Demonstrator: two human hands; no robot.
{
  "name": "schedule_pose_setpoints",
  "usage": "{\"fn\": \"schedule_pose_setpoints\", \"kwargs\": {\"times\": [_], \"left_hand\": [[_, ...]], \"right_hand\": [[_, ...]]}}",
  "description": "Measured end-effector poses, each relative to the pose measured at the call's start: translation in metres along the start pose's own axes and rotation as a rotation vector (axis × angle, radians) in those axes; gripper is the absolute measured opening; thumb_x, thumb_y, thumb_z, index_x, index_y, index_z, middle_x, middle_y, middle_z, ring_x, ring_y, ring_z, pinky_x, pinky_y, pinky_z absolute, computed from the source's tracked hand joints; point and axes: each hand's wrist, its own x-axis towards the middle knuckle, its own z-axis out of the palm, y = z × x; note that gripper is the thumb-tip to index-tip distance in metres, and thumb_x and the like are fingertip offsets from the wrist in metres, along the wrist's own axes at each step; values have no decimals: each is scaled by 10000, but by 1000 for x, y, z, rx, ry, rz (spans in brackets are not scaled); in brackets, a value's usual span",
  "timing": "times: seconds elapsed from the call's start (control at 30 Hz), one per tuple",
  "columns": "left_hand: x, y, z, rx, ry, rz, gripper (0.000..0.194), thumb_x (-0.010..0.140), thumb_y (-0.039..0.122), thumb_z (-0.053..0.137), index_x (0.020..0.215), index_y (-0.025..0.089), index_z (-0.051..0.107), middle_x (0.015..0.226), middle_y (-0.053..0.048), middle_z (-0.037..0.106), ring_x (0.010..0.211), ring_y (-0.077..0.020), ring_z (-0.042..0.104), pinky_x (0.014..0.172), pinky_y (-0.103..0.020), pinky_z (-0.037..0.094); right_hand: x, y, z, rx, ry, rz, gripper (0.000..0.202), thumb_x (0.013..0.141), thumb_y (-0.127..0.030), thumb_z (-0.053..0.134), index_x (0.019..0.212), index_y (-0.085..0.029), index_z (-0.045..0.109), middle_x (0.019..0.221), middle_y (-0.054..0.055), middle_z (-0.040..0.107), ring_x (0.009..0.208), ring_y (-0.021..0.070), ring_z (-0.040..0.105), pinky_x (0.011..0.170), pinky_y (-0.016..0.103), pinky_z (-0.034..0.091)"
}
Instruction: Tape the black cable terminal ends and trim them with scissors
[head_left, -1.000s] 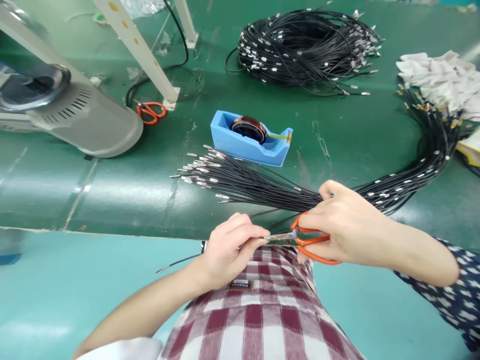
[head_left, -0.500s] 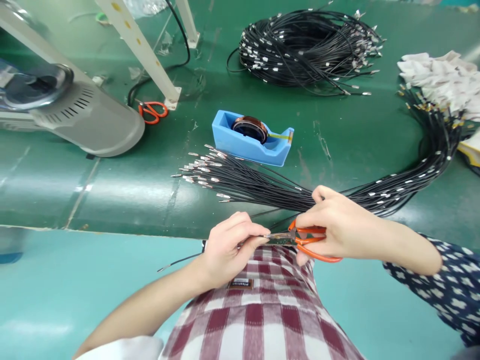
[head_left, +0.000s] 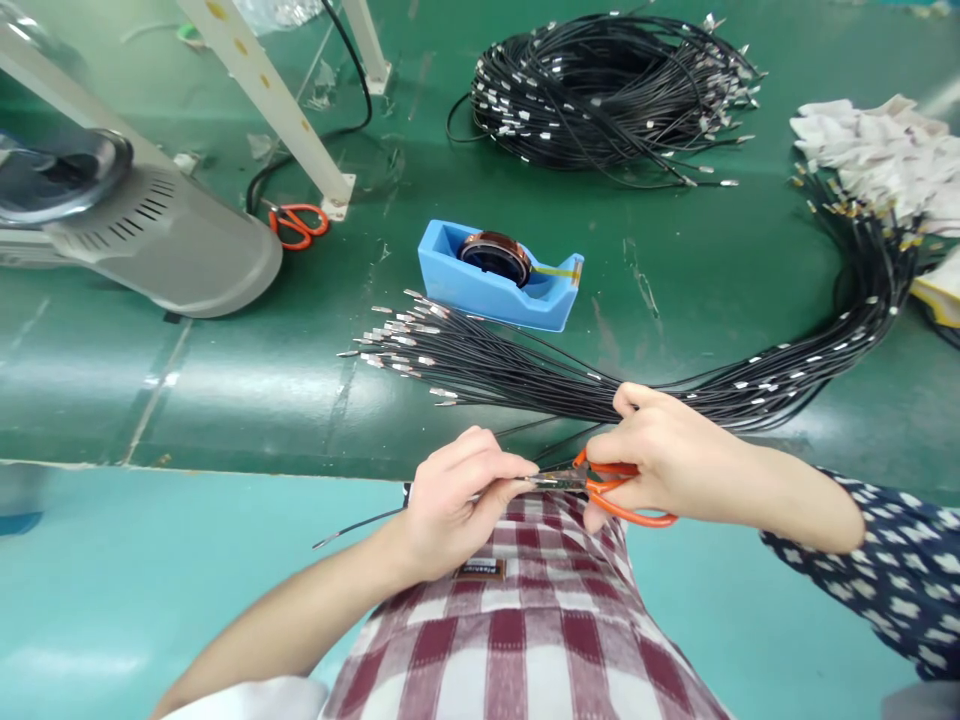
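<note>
The fingers (head_left: pixel 511 464) of the left hand (head_left: pixel 454 505) pinch together on a thin black cable (head_left: pixel 358 526), whose end pokes out past the wrist. Facing them, the right hand (head_left: pixel 664 455) grips orange-handled scissors (head_left: pixel 636 516), blades pointing at the left fingertips; whether they touch the cable is too small to tell. Just beyond both sets of fingers, a bundle of black cables (head_left: pixel 517 375) lies across the bench (head_left: pixel 247 400). Past that sits a blue tape dispenser (head_left: pixel 480 288), and farther still, a cable coil (head_left: pixel 585 125).
</note>
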Motion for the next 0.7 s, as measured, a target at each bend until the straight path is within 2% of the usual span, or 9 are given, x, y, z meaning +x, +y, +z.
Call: {"fn": "schedule_pose_setpoints", "kwargs": {"times": [0.1,0.23,0.37,0.47,0.6,0.7], "left_hand": [[3,2,-2,-9,-13,-20,124,873,89,626,945,164,694,652,0,588,585,-111,522,530,-221,446],[5,3,-1,5,-37,-55,120,868,82,630,927,164,695,647,1,593,568,-105,518,523,-216,442],[3,2,0,7,-31,-70,126,862,71,631,921,166,690,649,2,590,563,-101,508,517,-212,430],[0,1,1,4,-25,-72,117,866,79,630,913,166,692,641,5,575,559,-100,503,509,-211,423],[-1,1,2,-31,-11,-68,103,860,81,641,905,156,695,638,5,566,556,-99,496,500,-210,412],[1,4,2,-57,-2,-76,104,855,82,650,910,158,694,645,7,560,551,-93,481,494,-206,401]], "right_hand": [[0,-1,-3,44,-4,53,406,826,-338,627,524,-193,398,418,-77,462,503,114,200,669,313,240],[-1,-5,-9,-97,29,22,370,857,-393,592,569,-196,471,472,-61,564,472,94,209,698,341,236],[-4,-8,-9,-270,45,-14,314,901,-360,546,634,-194,539,519,-27,616,456,97,285,706,359,228],[-4,-8,-4,-308,35,-36,321,932,-314,505,637,-191,527,506,-28,591,449,97,271,686,356,220],[-1,-3,6,-105,35,-27,374,933,-302,516,581,-190,453,487,-51,537,476,95,198,665,343,235],[2,2,11,278,44,53,527,921,-482,528,515,-195,355,461,-46,459,533,112,295,639,310,285]]}}
